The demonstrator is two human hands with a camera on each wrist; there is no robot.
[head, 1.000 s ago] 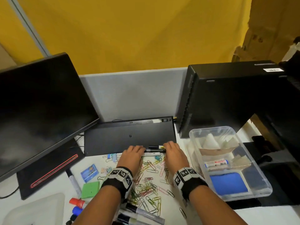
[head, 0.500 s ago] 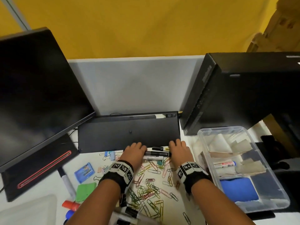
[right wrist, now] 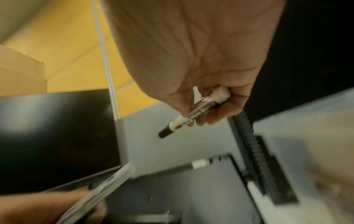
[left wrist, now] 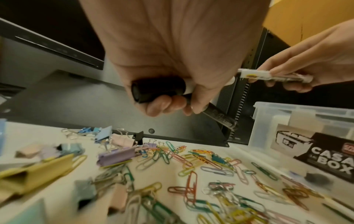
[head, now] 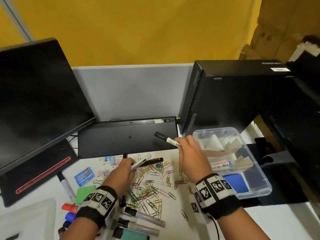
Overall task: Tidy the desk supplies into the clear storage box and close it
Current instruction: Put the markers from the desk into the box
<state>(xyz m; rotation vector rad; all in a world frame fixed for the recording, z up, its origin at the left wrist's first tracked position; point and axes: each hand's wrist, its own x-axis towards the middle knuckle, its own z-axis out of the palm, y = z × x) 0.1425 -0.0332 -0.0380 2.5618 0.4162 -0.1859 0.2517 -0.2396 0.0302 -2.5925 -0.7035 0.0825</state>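
Observation:
The clear storage box (head: pixel 256 192) stands open at the right of the desk, with a red-labelled marker (head: pixel 220 165), a blue pad and card pieces inside. My right hand (head: pixel 181 142) is raised beside the box's near-left corner and pinches a white marker with a black cap (head: pixel 167 139); the right wrist view shows that marker (right wrist: pixel 193 116) in the curled fingers. My left hand (head: pixel 129 164) grips a white marker (head: pixel 141 161) and a black pen (head: pixel 154 161) just above the paper clips. In the left wrist view its fingers (left wrist: pixel 162 106) curl round the black-capped marker (left wrist: pixel 159 89).
Coloured paper clips (head: pixel 150 187) and binder clips (head: pixel 109 159) litter the desk centre. More markers (head: pixel 143 221) lie near my left wrist. A black keyboard (head: pixel 121 137) leans behind, a monitor (head: pixel 34 101) left, a PC tower (head: pixel 233 97) right. The clear lid (head: pixel 26 220) lies bottom left.
Both hands have lifted off the desk by the keyboard's front edge with markers in them. The right hand has moved right, toward the box; the left has drawn back a little.

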